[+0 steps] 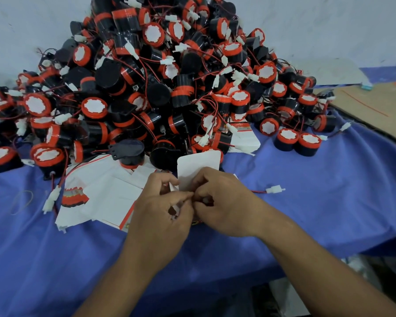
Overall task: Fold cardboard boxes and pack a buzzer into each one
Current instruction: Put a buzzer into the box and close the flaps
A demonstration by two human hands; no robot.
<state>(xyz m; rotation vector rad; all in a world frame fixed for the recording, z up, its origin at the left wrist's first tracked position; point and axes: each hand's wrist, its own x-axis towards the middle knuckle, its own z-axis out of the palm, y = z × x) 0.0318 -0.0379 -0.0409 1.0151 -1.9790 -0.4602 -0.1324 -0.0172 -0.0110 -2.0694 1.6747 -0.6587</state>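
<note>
Black everywhere in that pile of buzzers (156,88), each body ringed in bright orange-red and capped with a white face, scalloped at the edge. Thin wires (257,191) ran red and black through the heap, ending in white connectors (274,190). Underneath, the cloth (306,191) was a solid mid-blue. The cardboard box (198,168) showed plain white on its raised flap. The flat boxes (105,193) were white too, with red edging and one red, black and grey printed patch. The cardboard sheet (375,110) was brown with a thin red line; the wall (306,26) was off-white; the rubber band (23,202) was pale yellow.
</note>
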